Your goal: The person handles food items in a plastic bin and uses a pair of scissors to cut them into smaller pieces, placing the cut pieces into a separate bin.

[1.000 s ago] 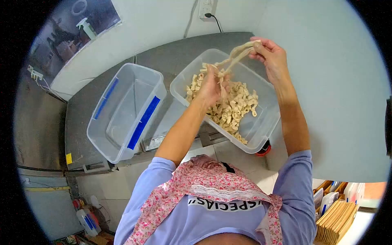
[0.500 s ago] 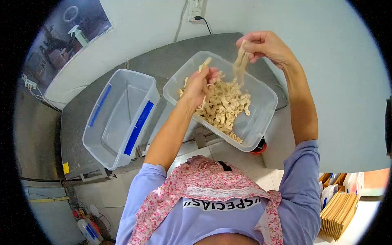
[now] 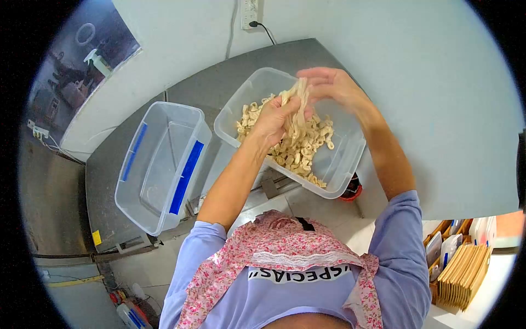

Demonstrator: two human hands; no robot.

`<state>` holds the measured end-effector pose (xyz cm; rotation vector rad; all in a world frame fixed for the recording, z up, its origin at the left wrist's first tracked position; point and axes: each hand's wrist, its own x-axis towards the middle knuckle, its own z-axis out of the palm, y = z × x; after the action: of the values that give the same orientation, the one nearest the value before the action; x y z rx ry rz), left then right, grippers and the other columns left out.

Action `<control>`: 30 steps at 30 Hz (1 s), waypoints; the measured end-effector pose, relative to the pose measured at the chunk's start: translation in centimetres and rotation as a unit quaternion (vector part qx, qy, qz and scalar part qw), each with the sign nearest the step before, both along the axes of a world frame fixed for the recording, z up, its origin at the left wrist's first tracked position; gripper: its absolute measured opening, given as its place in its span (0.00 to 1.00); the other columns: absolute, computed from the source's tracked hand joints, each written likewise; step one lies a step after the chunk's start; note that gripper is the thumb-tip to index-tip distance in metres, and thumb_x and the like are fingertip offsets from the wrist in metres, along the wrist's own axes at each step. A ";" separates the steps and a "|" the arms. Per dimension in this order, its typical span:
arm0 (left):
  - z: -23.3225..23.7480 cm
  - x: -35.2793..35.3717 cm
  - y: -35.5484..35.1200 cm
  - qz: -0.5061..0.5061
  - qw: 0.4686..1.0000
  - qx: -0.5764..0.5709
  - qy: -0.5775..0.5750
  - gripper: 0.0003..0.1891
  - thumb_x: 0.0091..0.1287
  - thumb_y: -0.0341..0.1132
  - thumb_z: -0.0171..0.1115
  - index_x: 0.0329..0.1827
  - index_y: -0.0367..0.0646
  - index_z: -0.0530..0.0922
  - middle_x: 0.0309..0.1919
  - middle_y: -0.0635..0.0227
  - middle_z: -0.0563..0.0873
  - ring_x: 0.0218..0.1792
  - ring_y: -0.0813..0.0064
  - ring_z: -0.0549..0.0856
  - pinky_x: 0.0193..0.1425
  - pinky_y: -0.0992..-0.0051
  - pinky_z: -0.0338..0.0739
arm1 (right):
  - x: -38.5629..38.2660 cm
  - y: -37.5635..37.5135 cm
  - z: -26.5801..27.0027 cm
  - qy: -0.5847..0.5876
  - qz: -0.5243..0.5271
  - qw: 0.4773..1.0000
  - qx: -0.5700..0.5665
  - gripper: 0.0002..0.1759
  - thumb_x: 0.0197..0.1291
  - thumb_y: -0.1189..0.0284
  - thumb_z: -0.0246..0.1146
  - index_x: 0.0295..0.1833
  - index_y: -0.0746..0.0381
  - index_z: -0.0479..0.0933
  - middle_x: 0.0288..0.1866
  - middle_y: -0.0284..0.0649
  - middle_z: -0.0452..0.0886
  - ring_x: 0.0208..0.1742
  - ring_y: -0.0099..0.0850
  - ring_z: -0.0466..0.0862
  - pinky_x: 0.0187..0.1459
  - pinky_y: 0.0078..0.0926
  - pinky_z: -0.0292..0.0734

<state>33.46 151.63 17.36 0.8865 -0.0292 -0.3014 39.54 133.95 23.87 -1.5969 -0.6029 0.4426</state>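
My left hand (image 3: 276,119) is closed around a bundle of long, pale beige strips (image 3: 298,104), which look like tofu skin and hang over the plastic tub (image 3: 350,159). Just beside the top of that bundle, my right hand (image 3: 329,88) has its fingers stretched out and slightly blurred; whether they touch the strips is hard to see. Below both hands, a heap of curled, knotted beige pieces (image 3: 298,156) covers much of the tub's floor. The left palm and part of the heap are hidden behind my fingers and the bundle.
Left of the tub stands a clear plastic box (image 3: 159,164) with blue clips and nothing in it. Both containers rest on a dark grey countertop (image 3: 219,77). A power strip (image 3: 249,13) hangs on the wall behind. Brown folders (image 3: 466,271) stand at lower right.
My right hand has moved left and down to the left hand, and its strip now joins the bundle there. The right fingers went from pinching to stretched out. The view shifted slightly.
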 end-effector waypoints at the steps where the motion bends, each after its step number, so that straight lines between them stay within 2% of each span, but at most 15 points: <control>1: 0.0 -0.1 0.0 -0.008 1.000 0.013 0.003 0.13 0.71 0.33 0.56 0.55 0.37 0.75 0.40 0.61 0.85 0.38 0.71 0.86 0.45 0.71 0.85 | -0.1 -0.1 -0.3 -0.020 -0.017 0.999 -0.019 0.19 0.57 0.76 0.63 0.56 0.66 0.78 0.38 0.36 0.83 0.35 0.20 0.82 0.40 0.16 0.80; 5: -1.0 0.0 -0.1 -0.046 0.999 0.018 -0.009 0.14 0.71 0.33 0.57 0.55 0.37 0.74 0.39 0.61 0.85 0.38 0.71 0.86 0.45 0.70 0.85 | -0.6 -0.4 -0.8 -0.050 -0.049 0.997 -0.033 0.18 0.57 0.76 0.64 0.55 0.64 0.80 0.37 0.35 0.83 0.33 0.19 0.82 0.38 0.15 0.79; 9: -0.6 -0.3 -0.6 -0.055 0.998 0.017 0.016 0.15 0.71 0.33 0.57 0.57 0.37 0.74 0.40 0.61 0.84 0.40 0.70 0.86 0.48 0.69 0.85 | -0.7 -1.0 -1.5 -0.017 -0.060 0.998 0.013 0.17 0.58 0.75 0.64 0.54 0.64 0.80 0.36 0.34 0.83 0.33 0.20 0.82 0.37 0.15 0.79; 12: -1.2 0.0 -1.1 -0.060 0.998 0.027 0.015 0.15 0.70 0.33 0.57 0.58 0.37 0.73 0.41 0.60 0.84 0.40 0.70 0.86 0.48 0.69 0.85 | -0.7 -1.6 -2.3 -0.052 -0.088 0.995 0.013 0.17 0.58 0.75 0.65 0.54 0.63 0.80 0.36 0.35 0.83 0.33 0.20 0.82 0.37 0.16 0.79; 15: -1.4 -0.2 -1.8 -0.056 0.998 0.029 0.030 0.13 0.69 0.32 0.59 0.53 0.36 0.76 0.39 0.61 0.85 0.38 0.70 0.87 0.44 0.71 0.85 | -0.8 -2.1 -2.9 -0.028 -0.068 0.997 0.016 0.15 0.57 0.74 0.66 0.50 0.63 0.82 0.36 0.36 0.84 0.32 0.20 0.81 0.36 0.17 0.78; 18: -1.7 -0.8 -2.1 -0.047 0.996 0.073 0.032 0.12 0.69 0.32 0.60 0.51 0.36 0.77 0.38 0.61 0.86 0.36 0.71 0.87 0.43 0.71 0.85 | -1.3 -2.2 -4.0 -0.182 -0.092 0.977 -0.064 0.12 0.56 0.74 0.66 0.46 0.63 0.83 0.34 0.36 0.84 0.32 0.19 0.81 0.34 0.17 0.77; 19: -1.9 -1.0 -2.1 -0.049 0.995 0.079 0.034 0.12 0.69 0.32 0.60 0.51 0.35 0.77 0.38 0.61 0.86 0.36 0.71 0.87 0.43 0.71 0.85 | -1.7 -2.1 -3.9 -0.145 -0.108 0.980 -0.086 0.10 0.56 0.73 0.67 0.42 0.65 0.83 0.33 0.36 0.84 0.31 0.19 0.81 0.34 0.17 0.77; 24: -2.3 -1.6 -1.4 -0.116 0.988 0.093 0.044 0.16 0.71 0.36 0.57 0.56 0.34 0.75 0.42 0.57 0.86 0.39 0.69 0.87 0.45 0.69 0.84 | -2.0 -2.5 -3.9 -0.055 -0.151 0.987 0.010 0.08 0.57 0.72 0.68 0.41 0.64 0.83 0.32 0.35 0.84 0.29 0.20 0.81 0.31 0.18 0.77; 25: -2.4 -1.5 -1.2 -0.128 0.985 0.104 0.044 0.18 0.72 0.37 0.55 0.59 0.36 0.72 0.44 0.55 0.85 0.42 0.64 0.87 0.49 0.67 0.83 | -2.2 -2.8 -4.0 -0.047 -0.167 0.985 0.021 0.08 0.57 0.72 0.68 0.41 0.64 0.83 0.32 0.35 0.84 0.29 0.20 0.81 0.31 0.18 0.77; 26: -2.1 -1.4 -1.2 -0.137 0.984 0.107 0.046 0.17 0.72 0.36 0.55 0.59 0.35 0.73 0.43 0.56 0.85 0.42 0.66 0.87 0.48 0.67 0.83 | -2.4 -3.3 -4.1 -0.039 -0.186 0.981 0.030 0.08 0.57 0.72 0.68 0.41 0.63 0.83 0.32 0.35 0.84 0.29 0.20 0.81 0.31 0.18 0.77; 30: -0.6 -0.9 -1.7 -0.206 0.968 0.140 0.026 0.15 0.73 0.35 0.53 0.57 0.34 0.74 0.39 0.58 0.86 0.39 0.70 0.86 0.44 0.70 0.82 | -3.7 -5.3 -3.6 0.009 -0.285 0.958 0.032 0.13 0.57 0.69 0.68 0.46 0.63 0.81 0.38 0.36 0.84 0.35 0.23 0.81 0.41 0.21 0.77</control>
<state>32.55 149.95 16.73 1.1515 -0.1255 -0.7305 35.84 128.61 20.24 -1.6171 -0.1206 0.0055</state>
